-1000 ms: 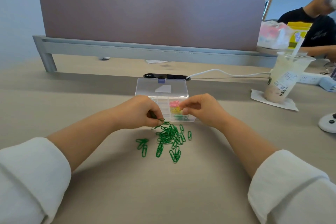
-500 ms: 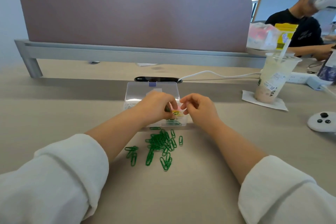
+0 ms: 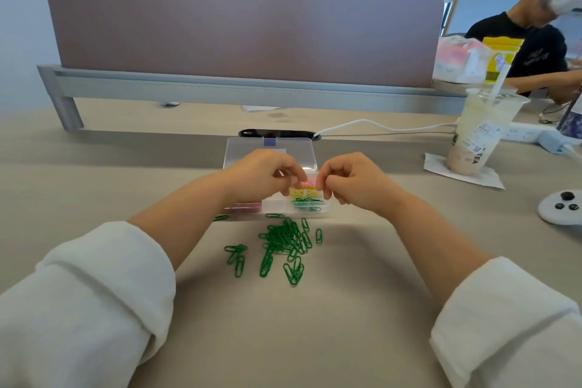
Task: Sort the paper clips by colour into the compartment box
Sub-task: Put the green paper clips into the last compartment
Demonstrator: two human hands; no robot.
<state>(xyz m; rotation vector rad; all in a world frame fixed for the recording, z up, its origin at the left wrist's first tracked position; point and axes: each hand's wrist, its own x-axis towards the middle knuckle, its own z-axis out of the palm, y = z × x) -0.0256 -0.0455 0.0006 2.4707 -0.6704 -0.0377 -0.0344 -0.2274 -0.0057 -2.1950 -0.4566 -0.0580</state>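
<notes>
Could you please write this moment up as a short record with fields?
box: clear compartment box, lid open, in front of the person
sorted: pink, yellow and green clips in right compartments, red at left
unsorted: green paper clips on desk
left hand: over box, fingers pinched
right hand: over box, fingers pinched
held item: cannot tell

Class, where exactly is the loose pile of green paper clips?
In the head view, the green paper clips lie on the desk just in front of the compartment box, centre frame.
</notes>
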